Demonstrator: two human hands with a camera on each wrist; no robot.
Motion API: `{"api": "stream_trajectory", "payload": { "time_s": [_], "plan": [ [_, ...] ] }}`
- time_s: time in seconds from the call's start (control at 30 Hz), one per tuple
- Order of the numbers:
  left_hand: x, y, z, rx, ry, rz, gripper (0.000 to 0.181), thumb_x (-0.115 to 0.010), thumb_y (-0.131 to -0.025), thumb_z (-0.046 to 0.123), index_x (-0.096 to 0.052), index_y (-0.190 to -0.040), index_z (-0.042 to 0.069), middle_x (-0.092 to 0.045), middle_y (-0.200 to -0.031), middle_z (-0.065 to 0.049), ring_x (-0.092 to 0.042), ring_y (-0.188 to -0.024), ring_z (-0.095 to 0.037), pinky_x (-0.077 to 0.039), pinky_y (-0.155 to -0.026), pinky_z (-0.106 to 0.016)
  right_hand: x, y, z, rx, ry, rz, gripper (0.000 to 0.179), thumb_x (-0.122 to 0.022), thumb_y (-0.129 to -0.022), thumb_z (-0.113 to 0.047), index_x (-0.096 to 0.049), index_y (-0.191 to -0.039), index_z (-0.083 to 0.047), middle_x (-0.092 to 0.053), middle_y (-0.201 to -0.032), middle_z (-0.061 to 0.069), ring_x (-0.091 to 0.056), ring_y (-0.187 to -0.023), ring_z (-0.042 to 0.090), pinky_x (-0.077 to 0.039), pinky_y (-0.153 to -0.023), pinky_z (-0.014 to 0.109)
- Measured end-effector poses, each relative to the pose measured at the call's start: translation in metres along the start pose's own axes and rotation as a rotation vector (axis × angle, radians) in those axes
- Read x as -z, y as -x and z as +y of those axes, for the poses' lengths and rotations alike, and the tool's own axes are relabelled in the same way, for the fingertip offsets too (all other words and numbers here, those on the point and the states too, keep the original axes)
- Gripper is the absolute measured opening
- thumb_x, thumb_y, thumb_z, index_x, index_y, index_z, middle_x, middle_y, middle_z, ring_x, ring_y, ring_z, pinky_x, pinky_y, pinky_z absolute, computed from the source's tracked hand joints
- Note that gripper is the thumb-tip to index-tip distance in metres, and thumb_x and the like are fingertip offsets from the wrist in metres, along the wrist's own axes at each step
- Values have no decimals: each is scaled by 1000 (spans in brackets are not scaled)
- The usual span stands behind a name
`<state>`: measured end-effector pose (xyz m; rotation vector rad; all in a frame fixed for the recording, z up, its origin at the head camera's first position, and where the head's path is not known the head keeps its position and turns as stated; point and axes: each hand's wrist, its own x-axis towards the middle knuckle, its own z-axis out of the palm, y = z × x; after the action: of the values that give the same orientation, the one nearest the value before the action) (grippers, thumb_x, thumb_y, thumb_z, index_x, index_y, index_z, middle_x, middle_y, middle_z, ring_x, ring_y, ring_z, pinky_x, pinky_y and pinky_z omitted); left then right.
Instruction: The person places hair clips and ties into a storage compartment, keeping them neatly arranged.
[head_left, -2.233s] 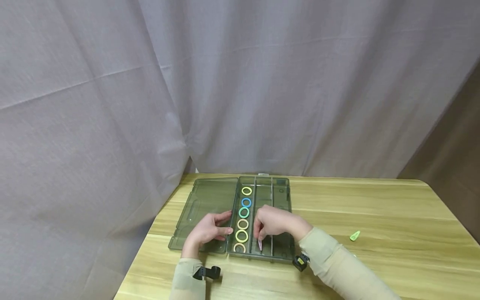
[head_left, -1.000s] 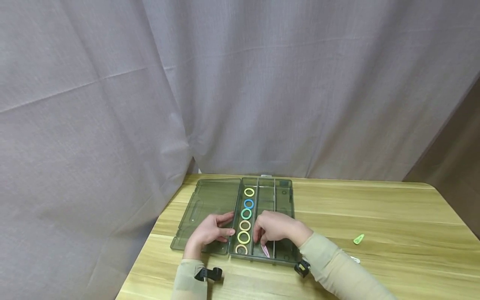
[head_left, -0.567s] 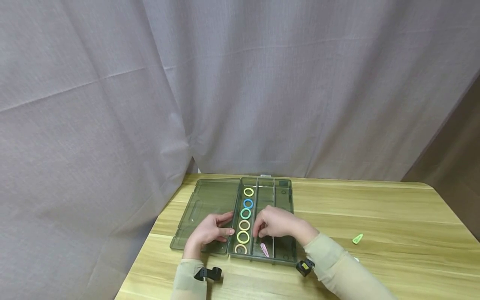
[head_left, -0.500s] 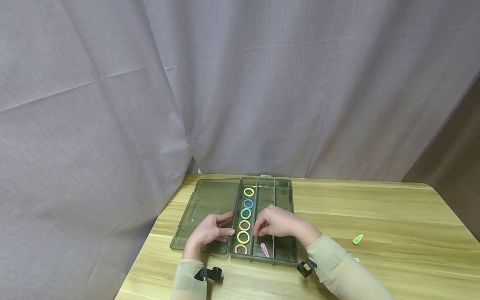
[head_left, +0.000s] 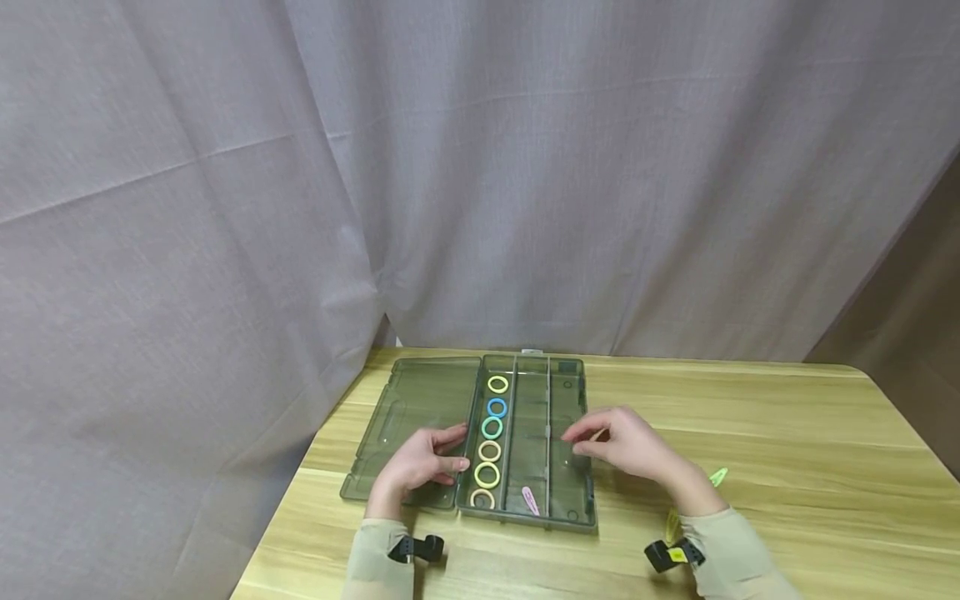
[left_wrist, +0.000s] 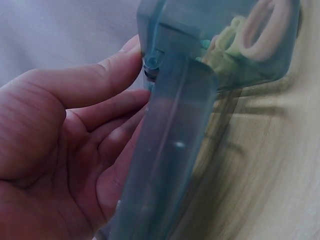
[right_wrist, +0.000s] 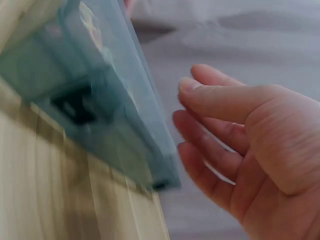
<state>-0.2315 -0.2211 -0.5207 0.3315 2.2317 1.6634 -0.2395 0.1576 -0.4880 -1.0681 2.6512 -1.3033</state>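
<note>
A transparent dark-green organizer box lies unfolded on the table, its lid flat to the left. My left hand rests over the lid with relaxed fingers; in the left wrist view its thumb touches the box at the hinge. Yellow, blue, green and tan hair ties stand in a row in the left compartment. A pink snap hair clip lies at the near end of the middle compartment. Over the box's right edge hovers my right hand, its fingers loosely bent and holding nothing.
On the wooden table to the right, a green hair clip and a yellow hair clip lie partly hidden by the right forearm. Grey curtains hang behind the table's back edge.
My right hand let go of the pink hair clip in the middle compartment, then moved right to the box's right edge. The left hand has stayed in place.
</note>
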Motion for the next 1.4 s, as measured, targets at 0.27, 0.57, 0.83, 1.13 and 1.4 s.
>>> {"api": "stream_trajectory", "payload": {
  "time_s": [0.27,0.57,0.83,1.13,1.4],
  "plan": [
    [1,-1,0,-6,-8,-3,66,-80,-96,4,-51,-155,-5,-45,-161,-25,-71,-118,-30,-68,-75,-41,31,52,22,-150,-60,-26,26,-81,-96,-8,-78,-121,-2,-79,-114,12,-71,-95,11,-63,-82,31],
    [1,1,-1,0,8,1,67,-79,-95,2,-50,-155,-5,-44,-161,-25,-74,-112,-29,-68,-76,-41,55,98,38,-320,-109,-131,30,-84,-92,-9,-76,-120,1,-78,-113,11,-69,-91,11,-59,-75,25],
    [2,1,-2,-1,0,4,66,-78,-96,2,-50,-155,-6,-45,-161,-26,-72,-117,-29,-68,-75,-40,53,103,40,-376,-105,-189,28,-87,-83,0,-77,-109,-1,-75,-103,6,-64,-84,10,-57,-70,24],
    [1,0,1,4,-5,-4,68,-79,-95,3,-50,-156,-4,-44,-161,-25,-73,-113,-29,-68,-75,-41,43,102,40,-391,8,-179,33,-90,-73,6,-76,-99,-9,-69,-93,-1,-57,-83,12,-53,-71,23],
    [1,-7,5,-13,-16,-9,68,-79,-96,3,-49,-156,-5,-44,-162,-26,-73,-112,-28,-68,-75,-40,43,98,43,-399,14,-158,30,-84,-74,11,-74,-93,-9,-63,-83,0,-55,-75,10,-49,-65,24]
  ]
}}
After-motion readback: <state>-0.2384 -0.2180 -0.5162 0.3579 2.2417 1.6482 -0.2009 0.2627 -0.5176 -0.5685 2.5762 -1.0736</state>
